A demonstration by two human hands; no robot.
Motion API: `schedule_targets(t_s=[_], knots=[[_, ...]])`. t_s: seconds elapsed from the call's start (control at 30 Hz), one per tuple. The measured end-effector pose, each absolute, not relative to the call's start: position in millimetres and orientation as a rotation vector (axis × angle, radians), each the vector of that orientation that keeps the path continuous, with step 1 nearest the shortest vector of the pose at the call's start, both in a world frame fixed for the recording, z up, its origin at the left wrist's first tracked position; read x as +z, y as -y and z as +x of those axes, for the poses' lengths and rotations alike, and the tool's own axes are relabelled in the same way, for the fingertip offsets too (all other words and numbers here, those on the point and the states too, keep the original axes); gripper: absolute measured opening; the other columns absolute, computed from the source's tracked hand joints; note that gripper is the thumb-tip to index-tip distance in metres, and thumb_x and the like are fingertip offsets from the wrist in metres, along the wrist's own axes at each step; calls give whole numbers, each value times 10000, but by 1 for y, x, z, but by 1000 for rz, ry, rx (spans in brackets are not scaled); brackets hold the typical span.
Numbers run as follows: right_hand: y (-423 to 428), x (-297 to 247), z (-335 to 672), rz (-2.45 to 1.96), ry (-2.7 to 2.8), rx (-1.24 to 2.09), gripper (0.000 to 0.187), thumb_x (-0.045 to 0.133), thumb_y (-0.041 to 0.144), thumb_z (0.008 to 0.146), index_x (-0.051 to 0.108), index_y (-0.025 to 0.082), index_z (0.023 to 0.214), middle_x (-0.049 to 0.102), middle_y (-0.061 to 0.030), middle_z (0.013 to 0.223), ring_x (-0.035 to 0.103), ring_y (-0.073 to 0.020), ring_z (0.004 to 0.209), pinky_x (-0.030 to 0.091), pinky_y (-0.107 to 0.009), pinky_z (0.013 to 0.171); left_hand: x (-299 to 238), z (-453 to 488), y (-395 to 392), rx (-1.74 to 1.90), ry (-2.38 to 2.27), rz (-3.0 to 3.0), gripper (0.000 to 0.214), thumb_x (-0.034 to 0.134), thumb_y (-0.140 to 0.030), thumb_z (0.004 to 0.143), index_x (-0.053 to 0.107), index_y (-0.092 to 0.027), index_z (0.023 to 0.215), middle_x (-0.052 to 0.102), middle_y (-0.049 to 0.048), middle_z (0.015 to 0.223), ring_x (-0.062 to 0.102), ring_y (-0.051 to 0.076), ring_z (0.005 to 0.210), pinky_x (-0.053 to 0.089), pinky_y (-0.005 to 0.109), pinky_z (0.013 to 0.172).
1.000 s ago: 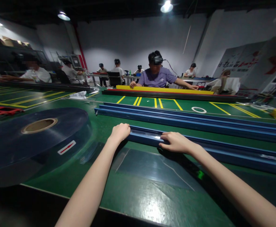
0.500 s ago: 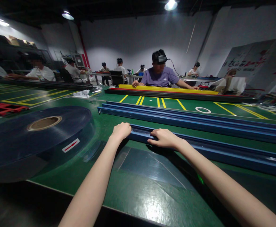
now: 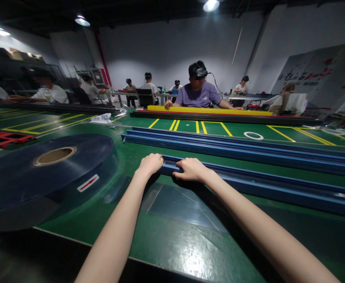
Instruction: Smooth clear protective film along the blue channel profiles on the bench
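Note:
A long blue rail (image 3: pixel 263 184) lies across the green table (image 3: pixel 166 239) in front of me. My left hand (image 3: pixel 150 164) is curled in a fist over the rail's left end. Just to its right, my right hand (image 3: pixel 191 169) lies on top of the rail with its fingers closed over the far edge. A sheet of clear film (image 3: pixel 181 206) lies flat on the table under my forearms, its far edge reaching the rail.
A big roll of clear film (image 3: pixel 47 173) lies flat at the left. Two more blue rails (image 3: pixel 243 151) lie beyond mine. A white tape ring (image 3: pixel 253 135) sits farther back. A person in a purple shirt (image 3: pixel 200 94) sits opposite behind yellow and dark rails (image 3: pixel 210 112).
My right hand has slid leftward along the blue rail, closing most of the gap to my left hand. The left hand has stayed at the rail's end.

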State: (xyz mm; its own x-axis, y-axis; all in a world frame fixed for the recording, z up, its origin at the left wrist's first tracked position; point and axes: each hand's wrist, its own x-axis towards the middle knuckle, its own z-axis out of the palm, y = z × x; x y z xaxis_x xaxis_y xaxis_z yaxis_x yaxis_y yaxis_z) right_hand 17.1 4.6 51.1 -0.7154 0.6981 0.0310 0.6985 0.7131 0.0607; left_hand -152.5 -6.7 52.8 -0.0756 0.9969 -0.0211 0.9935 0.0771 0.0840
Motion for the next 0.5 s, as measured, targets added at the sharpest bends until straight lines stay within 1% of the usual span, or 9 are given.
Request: schedule_targets(t_s=[0.07,0.1,0.13,0.2,0.23,0.27,0.37,0.5], knots=[[-5,51,19,-1146,2905,-26,438,366,478,785,633,184,969,660,-109,907,607,-232,801,391,-272,630,53,-153,6,66,-2253,2082,383,273,-255,782,611,-193,951,628,118,1013,590,259,934,464,354,750],[-6,51,21,-1120,2903,29,441,379,476,781,606,206,1046,655,-97,943,603,-229,824,393,-270,642,52,-153,6,63,-2252,2082,382,273,-255,782,611,-193,948,629,117,1010,590,257,933,464,349,748],[-7,51,23,-1100,2894,86,467,398,477,773,554,230,1137,647,-85,982,599,-225,841,395,-270,652,53,-153,6,61,-2252,2084,381,273,-255,783,612,-193,944,630,116,1006,591,254,930,464,343,744],[-9,52,29,-1085,2859,219,576,440,481,754,402,263,1286,636,-68,1020,596,-213,838,400,-267,659,53,-153,6,59,-2247,2090,377,275,-254,783,614,-194,936,635,112,994,595,246,920,465,330,736],[-10,53,34,-1083,2836,296,622,455,479,749,344,263,1321,637,-62,1012,597,-203,822,403,-265,662,53,-153,6,59,-2243,2097,375,276,-255,783,614,-195,934,636,110,988,596,242,915,465,324,732],[-10,54,39,-1076,2816,381,638,463,473,750,323,256,1333,641,-58,996,598,-192,807,407,-262,669,53,-153,6,58,-2239,2108,373,276,-255,784,614,-195,932,637,108,984,597,240,910,465,323,727],[-7,56,56,-998,2770,582,569,460,450,766,406,223,1285,639,-61,1001,590,-176,833,411,-261,727,54,-152,8,54,-2241,2154,366,275,-253,791,613,-196,920,639,104,967,597,239,899,463,322,713],[2,56,81,-979,2720,560,463,454,416,776,519,194,1177,624,-81,1048,576,-189,887,408,-280,768,56,-146,11,110,-2301,2229,326,291,-227,804,609,-205,871,644,75,922,600,215,857,453,292,687]])
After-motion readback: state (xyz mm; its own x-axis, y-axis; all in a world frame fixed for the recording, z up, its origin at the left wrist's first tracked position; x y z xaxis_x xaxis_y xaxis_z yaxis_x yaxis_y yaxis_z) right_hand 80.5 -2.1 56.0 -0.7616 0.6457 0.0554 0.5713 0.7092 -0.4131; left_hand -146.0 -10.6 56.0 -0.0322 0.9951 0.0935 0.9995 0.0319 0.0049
